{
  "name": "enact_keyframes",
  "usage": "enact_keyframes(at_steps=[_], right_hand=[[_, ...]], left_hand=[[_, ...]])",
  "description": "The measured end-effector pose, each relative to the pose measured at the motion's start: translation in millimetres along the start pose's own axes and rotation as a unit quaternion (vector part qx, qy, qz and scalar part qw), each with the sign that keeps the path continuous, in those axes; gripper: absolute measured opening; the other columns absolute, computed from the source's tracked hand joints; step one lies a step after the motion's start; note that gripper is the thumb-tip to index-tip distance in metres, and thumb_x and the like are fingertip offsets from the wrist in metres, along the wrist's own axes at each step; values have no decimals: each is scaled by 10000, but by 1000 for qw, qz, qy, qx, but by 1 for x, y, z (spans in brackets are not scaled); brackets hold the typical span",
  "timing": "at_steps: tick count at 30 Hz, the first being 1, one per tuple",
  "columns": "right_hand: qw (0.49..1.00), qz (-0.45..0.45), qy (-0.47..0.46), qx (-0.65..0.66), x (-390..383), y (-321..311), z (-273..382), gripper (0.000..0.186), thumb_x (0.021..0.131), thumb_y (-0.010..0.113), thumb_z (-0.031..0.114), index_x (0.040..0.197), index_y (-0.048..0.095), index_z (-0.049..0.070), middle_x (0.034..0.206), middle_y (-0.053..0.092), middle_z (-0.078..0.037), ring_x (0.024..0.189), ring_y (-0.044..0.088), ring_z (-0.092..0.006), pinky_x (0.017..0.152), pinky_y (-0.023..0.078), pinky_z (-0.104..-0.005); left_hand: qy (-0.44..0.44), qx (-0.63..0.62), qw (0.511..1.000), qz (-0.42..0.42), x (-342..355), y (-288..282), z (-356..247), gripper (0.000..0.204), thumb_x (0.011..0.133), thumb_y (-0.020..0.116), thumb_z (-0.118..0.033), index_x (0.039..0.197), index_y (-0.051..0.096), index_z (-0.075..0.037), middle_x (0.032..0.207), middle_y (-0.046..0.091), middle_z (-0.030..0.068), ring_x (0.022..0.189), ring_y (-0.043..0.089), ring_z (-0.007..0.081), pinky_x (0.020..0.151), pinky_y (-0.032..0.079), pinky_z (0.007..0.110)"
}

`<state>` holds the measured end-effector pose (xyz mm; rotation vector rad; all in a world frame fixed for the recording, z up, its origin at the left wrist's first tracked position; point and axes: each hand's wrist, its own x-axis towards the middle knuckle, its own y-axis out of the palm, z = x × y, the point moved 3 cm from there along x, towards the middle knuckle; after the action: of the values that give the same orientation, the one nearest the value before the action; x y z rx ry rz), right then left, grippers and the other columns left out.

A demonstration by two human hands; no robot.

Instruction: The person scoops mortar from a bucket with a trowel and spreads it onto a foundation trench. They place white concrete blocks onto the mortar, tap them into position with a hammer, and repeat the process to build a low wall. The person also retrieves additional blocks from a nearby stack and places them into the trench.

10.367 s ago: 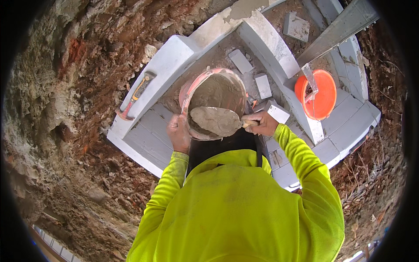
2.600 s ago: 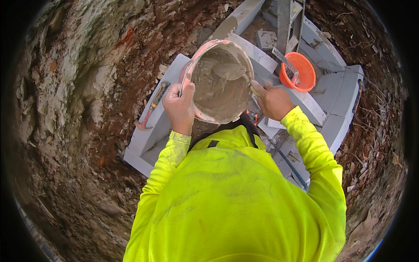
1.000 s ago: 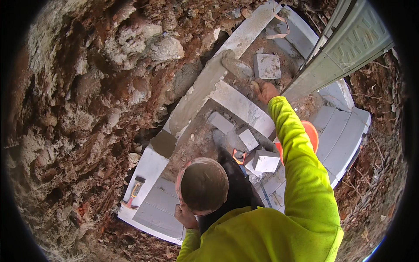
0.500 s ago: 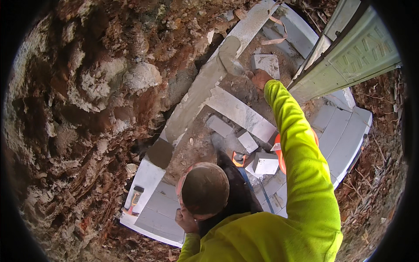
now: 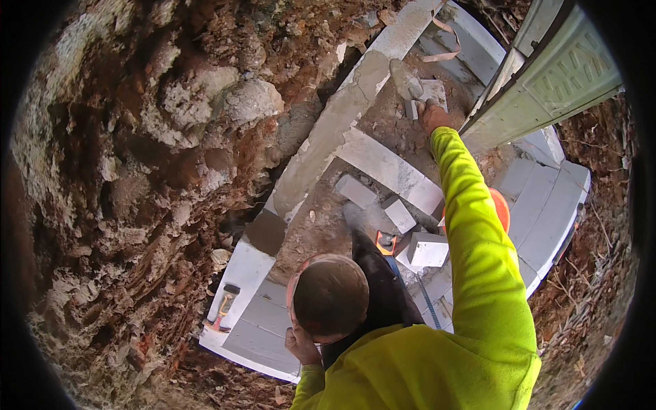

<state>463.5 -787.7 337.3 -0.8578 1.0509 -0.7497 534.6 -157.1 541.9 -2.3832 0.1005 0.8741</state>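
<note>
My right hand (image 5: 434, 116), at the end of an outstretched arm, is closed round the handle of a trowel. The trowel's mortar-coated blade (image 5: 404, 78) is just right of the wall top, beside a pale block (image 5: 434, 89). Grey mortar (image 5: 328, 137) lies spread along the pale block wall, with a darker wet patch (image 5: 266, 232) nearer me. Low in the view, my left hand (image 5: 303, 345) grips the rim of a bucket (image 5: 292, 294). Grey-brown mortar (image 5: 331, 298) shows inside it.
A rough rock and earth bank (image 5: 171, 150) rises along the left. A pale cross wall (image 5: 389, 164), loose blocks (image 5: 400, 215), and an orange-handled saw (image 5: 386, 242) lie right of the wall. A ribbed metal panel (image 5: 547, 89) leans in at upper right. A brush-like tool (image 5: 225, 307) rests lower left.
The trowel has come off the mortar on the wall top and moved right, toward the pale block. My left hand stays on the bucket. The whole view has shifted slightly.
</note>
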Motion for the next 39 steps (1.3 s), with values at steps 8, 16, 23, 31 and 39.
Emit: enact_keyframes(at_steps=[8,16,23,31,39], right_hand=[[950,209,-207,-101,0,68,62,570,987,426,467,1139,589,-57,995,684,-260,956,654,-427,837,526,-455],[965,194,-179,-4,-138,155,105,636,959,436,520,1263,555,-26,1067,674,-271,1040,636,-441,925,501,-470],[956,272,-104,43,-227,191,161,610,971,434,511,1159,640,-32,1081,670,-276,1068,631,-432,950,486,-497],[920,307,-234,-69,-298,172,130,542,968,463,458,1233,521,-11,941,688,-273,919,665,-448,850,520,-525],[927,271,-251,-64,-271,194,174,542,962,473,449,1276,503,8,963,690,-262,922,671,-428,854,520,-517]], left_hand=[[-8,-22,1000,-2,-4,-2,9,340,974,499,-165,653,399,-116,594,397,-60,546,353,39,478,306,235],[-13,-48,999,1,-7,-16,10,334,993,516,-228,688,437,-115,630,417,-64,578,369,40,518,316,239],[11,-74,997,-6,-4,-29,27,359,993,510,-168,655,404,-113,576,414,-43,513,360,41,446,317,235],[18,-50,998,-11,-6,-57,42,370,1001,504,-160,647,402,-114,572,417,-45,509,365,41,445,321,239],[-13,-92,995,-34,-8,-77,73,363,1001,503,-162,657,399,-109,581,413,-43,506,368,42,442,342,236]])
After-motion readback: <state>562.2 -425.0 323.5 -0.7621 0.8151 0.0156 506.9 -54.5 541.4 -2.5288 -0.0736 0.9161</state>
